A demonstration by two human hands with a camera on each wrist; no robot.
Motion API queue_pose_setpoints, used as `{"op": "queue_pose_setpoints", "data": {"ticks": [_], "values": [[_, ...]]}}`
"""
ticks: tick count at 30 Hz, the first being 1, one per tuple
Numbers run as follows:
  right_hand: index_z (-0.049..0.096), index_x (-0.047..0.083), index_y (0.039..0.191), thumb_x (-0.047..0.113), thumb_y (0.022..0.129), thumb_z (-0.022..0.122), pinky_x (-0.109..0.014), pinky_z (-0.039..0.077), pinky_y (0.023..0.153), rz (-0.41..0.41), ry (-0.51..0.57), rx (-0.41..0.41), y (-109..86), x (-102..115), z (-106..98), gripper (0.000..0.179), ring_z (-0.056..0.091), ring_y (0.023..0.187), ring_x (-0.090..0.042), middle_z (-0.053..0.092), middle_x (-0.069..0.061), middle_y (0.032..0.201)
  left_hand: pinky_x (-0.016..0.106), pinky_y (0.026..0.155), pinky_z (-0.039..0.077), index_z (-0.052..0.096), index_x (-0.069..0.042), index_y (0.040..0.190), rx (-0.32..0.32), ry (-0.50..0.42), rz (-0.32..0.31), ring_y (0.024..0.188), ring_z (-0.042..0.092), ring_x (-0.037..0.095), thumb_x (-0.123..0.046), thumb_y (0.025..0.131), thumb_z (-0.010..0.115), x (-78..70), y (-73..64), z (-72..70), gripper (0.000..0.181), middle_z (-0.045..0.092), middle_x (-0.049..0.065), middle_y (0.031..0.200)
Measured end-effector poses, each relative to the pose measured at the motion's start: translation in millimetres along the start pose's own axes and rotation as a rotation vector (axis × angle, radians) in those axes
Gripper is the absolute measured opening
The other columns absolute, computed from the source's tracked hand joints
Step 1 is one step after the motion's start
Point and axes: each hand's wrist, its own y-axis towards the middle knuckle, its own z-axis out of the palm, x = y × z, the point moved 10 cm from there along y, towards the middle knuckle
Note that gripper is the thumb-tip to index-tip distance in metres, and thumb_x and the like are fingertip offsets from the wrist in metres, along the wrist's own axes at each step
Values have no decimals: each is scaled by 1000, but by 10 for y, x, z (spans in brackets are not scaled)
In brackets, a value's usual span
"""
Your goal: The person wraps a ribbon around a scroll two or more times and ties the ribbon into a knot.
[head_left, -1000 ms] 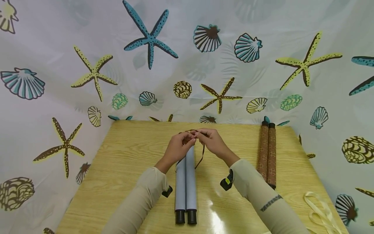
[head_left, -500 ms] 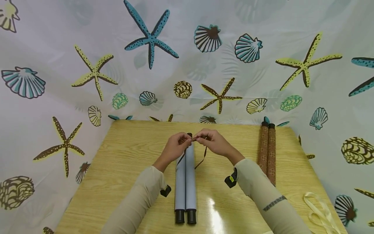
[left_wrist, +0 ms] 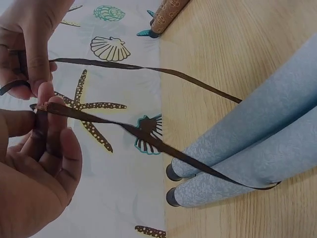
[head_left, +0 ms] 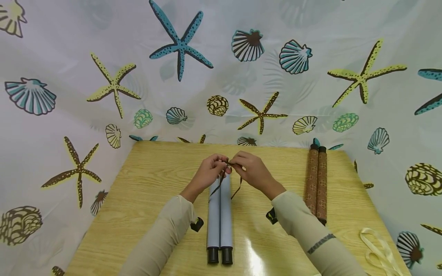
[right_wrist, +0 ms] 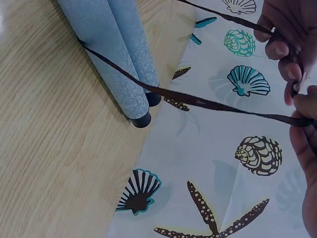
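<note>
Two pale blue rolls (head_left: 226, 222) with black end caps lie side by side on the wooden table, pointing away from me. A narrow dark brown ribbon (left_wrist: 148, 141) passes round them, both its lengths rising to my hands. Above the far part of the rolls, my left hand (head_left: 208, 171) pinches the ribbon between fingers and thumb. Close against it, my right hand (head_left: 253, 168) pinches the other length. The right wrist view shows that length (right_wrist: 198, 100) stretched from the roll to my fingertips. Exactly how the ribbon crosses between the fingers is hidden.
Two brown patterned rolls (head_left: 316, 184) with black caps lie at the table's right side. A loose cream ribbon (head_left: 380, 249) is near the front right corner. Behind the table (head_left: 152, 180) hangs a white cloth printed with shells and starfish.
My fingers have shifted their hold on the ribbon while the hands stay over the rolls. Its left length now hangs nearer the middle of the rolls. The rolls have stayed in place.
</note>
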Motion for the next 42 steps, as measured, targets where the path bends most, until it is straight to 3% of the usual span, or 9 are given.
{"op": "queue_pose_setpoints", "data": {"ticks": [6,14,21,24,29,32,38,42], "values": [[73,8,88,-3,87,73,-28,58,72,-35,-28,-47,-2,37,-22,11,68,82,-15,70,-4,90,24,61,45,59,1,129,85,40,-48,72,62,20,-12,106,46,28,-9,97,29,71,14,98],[75,8,95,2,87,75,-26,57,70,-1,10,-40,-34,-2,-20,11,69,81,-14,73,-4,92,26,64,46,64,-1,109,42,126,-19,85,63,37,-16,104,52,32,-15,55,19,67,13,98],[79,11,94,6,83,79,-30,57,72,62,32,-80,-115,-102,-49,12,69,84,-15,71,-2,93,30,73,42,57,-5,101,23,187,-21,83,53,19,-19,106,48,44,-59,-23,18,62,13,106],[79,11,92,7,81,81,-30,56,70,81,32,-103,-150,-136,-74,12,67,83,-14,69,-1,92,30,74,42,55,-5,99,23,198,-19,87,56,20,-20,107,46,59,-74,-67,20,63,15,109],[78,12,90,8,83,80,-32,54,66,126,23,-105,-221,-210,-110,8,66,78,-15,69,0,90,32,81,46,54,-5,100,9,233,-9,95,59,25,-21,108,44,93,-136,-212,21,63,14,109],[78,13,91,11,85,78,-35,55,65,173,17,-82,-281,-282,-122,6,65,75,-15,69,0,90,35,86,47,54,-4,100,-12,233,-25,99,59,31,-22,108,42,140,-190,-350,22,64,20,115],[77,15,91,14,87,78,-31,54,66,256,-12,-48,-448,-458,-160,4,63,74,-14,70,2,89,35,80,46,52,-2,101,-57,230,-61,102,58,32,-23,109,41,255,-326,-664,24,62,25,120],[77,15,91,13,86,77,-30,52,66,291,-17,-47,-559,-547,-210,5,62,73,-13,69,2,88,31,78,45,52,-1,103,-62,244,-64,103,58,32,-22,109,41,315,-394,-801,25,62,24,119]]}}
